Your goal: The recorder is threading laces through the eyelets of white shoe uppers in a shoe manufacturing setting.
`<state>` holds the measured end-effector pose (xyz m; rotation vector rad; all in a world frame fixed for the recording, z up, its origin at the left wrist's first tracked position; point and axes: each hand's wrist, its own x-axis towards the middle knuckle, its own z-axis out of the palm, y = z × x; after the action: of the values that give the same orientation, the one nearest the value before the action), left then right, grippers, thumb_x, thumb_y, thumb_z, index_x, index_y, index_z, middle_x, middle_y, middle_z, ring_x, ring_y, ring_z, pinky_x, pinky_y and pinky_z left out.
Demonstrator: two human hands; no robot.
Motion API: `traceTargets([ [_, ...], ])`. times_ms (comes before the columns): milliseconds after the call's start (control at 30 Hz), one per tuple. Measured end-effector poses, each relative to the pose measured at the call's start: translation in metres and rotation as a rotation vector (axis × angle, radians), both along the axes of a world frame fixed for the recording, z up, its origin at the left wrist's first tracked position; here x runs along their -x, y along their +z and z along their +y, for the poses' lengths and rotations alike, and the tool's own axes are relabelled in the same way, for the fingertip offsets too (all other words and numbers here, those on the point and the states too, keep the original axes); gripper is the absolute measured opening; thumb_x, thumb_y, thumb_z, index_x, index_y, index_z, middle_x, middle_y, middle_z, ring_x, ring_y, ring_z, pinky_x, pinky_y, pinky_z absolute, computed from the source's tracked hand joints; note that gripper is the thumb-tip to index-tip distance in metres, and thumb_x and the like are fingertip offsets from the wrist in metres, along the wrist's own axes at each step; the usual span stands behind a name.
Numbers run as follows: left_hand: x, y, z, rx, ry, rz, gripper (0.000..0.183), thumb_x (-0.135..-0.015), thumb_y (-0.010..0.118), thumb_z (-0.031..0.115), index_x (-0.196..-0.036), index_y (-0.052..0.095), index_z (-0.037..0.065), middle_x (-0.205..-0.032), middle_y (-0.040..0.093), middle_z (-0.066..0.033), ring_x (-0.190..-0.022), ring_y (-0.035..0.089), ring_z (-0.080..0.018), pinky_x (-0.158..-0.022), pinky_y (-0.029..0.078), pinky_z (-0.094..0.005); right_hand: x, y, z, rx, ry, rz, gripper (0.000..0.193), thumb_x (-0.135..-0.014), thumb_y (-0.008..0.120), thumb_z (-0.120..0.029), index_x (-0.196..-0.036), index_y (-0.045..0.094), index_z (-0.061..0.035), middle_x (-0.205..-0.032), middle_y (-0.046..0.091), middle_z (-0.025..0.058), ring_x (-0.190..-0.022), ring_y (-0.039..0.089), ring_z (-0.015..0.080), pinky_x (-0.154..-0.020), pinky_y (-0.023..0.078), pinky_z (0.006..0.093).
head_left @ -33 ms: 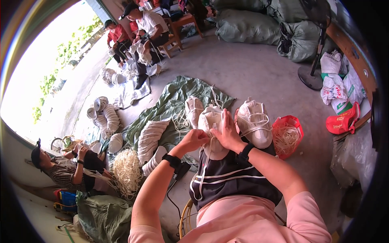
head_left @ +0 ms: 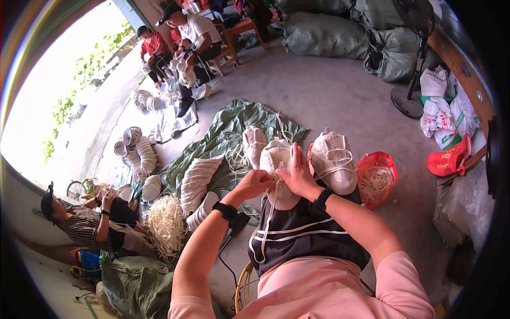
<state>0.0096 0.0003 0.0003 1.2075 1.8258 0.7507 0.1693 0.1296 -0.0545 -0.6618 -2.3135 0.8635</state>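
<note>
A white shoe (head_left: pixel 275 155) rests on my dark-clothed lap between my two hands. My left hand (head_left: pixel 255 184) is closed in a pinch at the shoe's left side, on a white shoelace (head_left: pixel 270 217) whose loose length hangs down over my thigh. With its thumb on the front of the shoe and its fingers along the right side, my right hand (head_left: pixel 300 178) grips it. Just right of that hand sits a second white shoe (head_left: pixel 333 159), with lace across its front. Another pale shoe (head_left: pixel 254 144) lies beyond, to the left.
A red bag (head_left: pixel 393 169) of white laces stands at my right. To the left are a lace heap (head_left: pixel 166 226) and stacked white shoe pieces (head_left: pixel 199 181) by a green sheet (head_left: pixel 234 112). Three people sit left and far left. Sacks (head_left: pixel 325 36) and a stand fan (head_left: pixel 408 102) stand farther off.
</note>
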Motion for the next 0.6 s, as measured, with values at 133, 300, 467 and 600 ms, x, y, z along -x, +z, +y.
traceTargets([
  [133,0.0013,-0.0012,-0.0009,-0.005,0.004,-0.005,0.016,-0.091,0.069,0.015,-0.094,0.069,-0.001,-0.082,0.069,-0.0013,-0.072,0.061,-0.0091,-0.069,0.051,-0.0269,0.0014,-0.0018,-0.0004,0.011,0.007,0.007,0.1,-0.092,0.067,-0.034,-0.155,0.002,0.0087,-0.153,0.021,0.0397,-0.145,0.023,0.0511,-0.12,0.022,0.0528],
  [300,0.0017,0.0014,-0.0003,0.005,-0.002,-0.002,0.016,-0.09,0.069,0.015,-0.094,0.069,0.0,-0.081,0.069,-0.0011,-0.071,0.061,-0.009,-0.068,0.05,-0.0268,0.0029,-0.0052,0.001,-0.051,-0.006,-0.031,0.1,-0.092,0.067,-0.035,-0.155,0.002,0.0084,-0.153,0.021,0.0401,-0.145,0.022,0.0516,-0.12,0.022,0.0527],
  [467,0.0028,0.0011,-0.0018,-0.009,-0.006,-0.01,0.016,-0.09,0.069,0.015,-0.093,0.069,-0.001,-0.081,0.069,-0.0015,-0.071,0.061,-0.009,-0.068,0.05,-0.0267,0.0025,-0.0016,-0.0011,-0.031,-0.011,-0.015,0.1,-0.092,0.067,-0.035,-0.155,0.003,0.008,-0.153,0.021,0.0402,-0.145,0.023,0.0519,-0.119,0.023,0.0527],
  [600,0.0059,-0.0062,-0.004,-0.055,0.001,-0.029,0.022,-0.087,0.07,0.02,-0.092,0.071,-0.001,-0.078,0.07,-0.0039,-0.069,0.063,-0.0111,-0.066,0.05,-0.0293,0.0042,-0.0029,-0.0022,-0.057,-0.018,-0.025,0.099,-0.092,0.068,-0.034,-0.155,0.003,0.0084,-0.153,0.022,0.04,-0.145,0.023,0.052,-0.119,0.023,0.0526],
])
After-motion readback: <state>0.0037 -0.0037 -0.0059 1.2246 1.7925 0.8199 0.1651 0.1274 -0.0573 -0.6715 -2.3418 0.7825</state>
